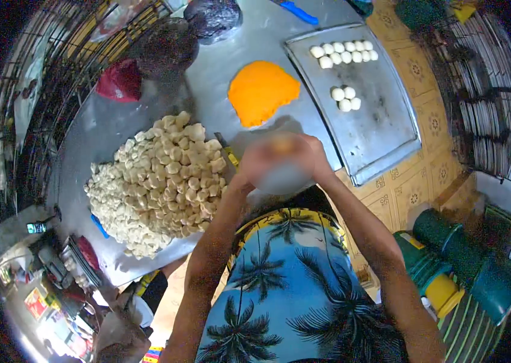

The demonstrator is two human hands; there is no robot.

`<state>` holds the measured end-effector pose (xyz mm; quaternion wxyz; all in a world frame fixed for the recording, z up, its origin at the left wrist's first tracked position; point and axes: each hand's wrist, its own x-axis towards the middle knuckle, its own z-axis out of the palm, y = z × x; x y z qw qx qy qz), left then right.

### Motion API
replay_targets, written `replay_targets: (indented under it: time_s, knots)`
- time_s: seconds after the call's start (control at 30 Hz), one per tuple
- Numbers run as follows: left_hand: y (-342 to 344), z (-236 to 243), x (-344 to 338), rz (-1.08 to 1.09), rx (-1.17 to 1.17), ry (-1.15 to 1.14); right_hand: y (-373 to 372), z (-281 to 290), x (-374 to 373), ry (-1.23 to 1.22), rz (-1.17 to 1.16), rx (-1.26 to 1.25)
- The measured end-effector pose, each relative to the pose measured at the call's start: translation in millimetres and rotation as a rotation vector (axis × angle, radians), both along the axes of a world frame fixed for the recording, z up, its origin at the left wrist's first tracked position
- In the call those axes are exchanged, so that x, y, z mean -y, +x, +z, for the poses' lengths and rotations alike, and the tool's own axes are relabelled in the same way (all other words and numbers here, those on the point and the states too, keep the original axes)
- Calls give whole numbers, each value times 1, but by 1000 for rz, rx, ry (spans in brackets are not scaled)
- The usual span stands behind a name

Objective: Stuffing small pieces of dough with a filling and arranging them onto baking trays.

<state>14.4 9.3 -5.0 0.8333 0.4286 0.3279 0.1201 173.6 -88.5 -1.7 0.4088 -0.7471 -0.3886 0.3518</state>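
Note:
My left hand [254, 163] and my right hand [311, 156] meet in front of my body, over the near edge of the metal table. Both are blurred, so their fingers cannot be made out. A small orange patch shows between them, too smeared to name. Just beyond my hands lies a flat, bright orange mass [261, 94], soft-looking and uneven at its rim. A big heap of pale dough pieces [159, 181] spreads to the left of my left hand. To the right, a metal baking tray [382, 136] carries round white dough balls [345, 100] in two groups.
Dark wrapped bundles [213, 18] and a dark red bag [119, 80] sit at the table's far left. A blue-handled tool [299, 11] lies at the far edge. Wire racks [491, 109] flank both sides. Green bins [443, 233] and a yellow container [443, 295] stand at lower right.

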Motion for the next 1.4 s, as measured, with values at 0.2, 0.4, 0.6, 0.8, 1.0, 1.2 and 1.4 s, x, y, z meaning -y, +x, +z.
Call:
replay_targets:
  time_s: [0.2,0.4,0.6,0.8,1.0,1.2,1.4]
  knots:
    - [3,1,7,-59,-299,526,8,-9,-2,-7,37,-183]
    - [10,-7,15,151,-238,82,16,13,-2,71,282,229]
    - [25,-6,32,56,-368,381,45,-11,-13,-25,430,223]
    - [16,-17,30,-202,-434,758,40,-12,5,-18,477,315]
    - [27,-8,15,-371,-506,867,33,-10,15,-239,310,104]
    - [6,-5,58,-213,-375,1056,10,-24,27,-194,-78,-393]
    - [20,-23,50,-152,-623,1269,11,-43,16,-86,-18,-97]
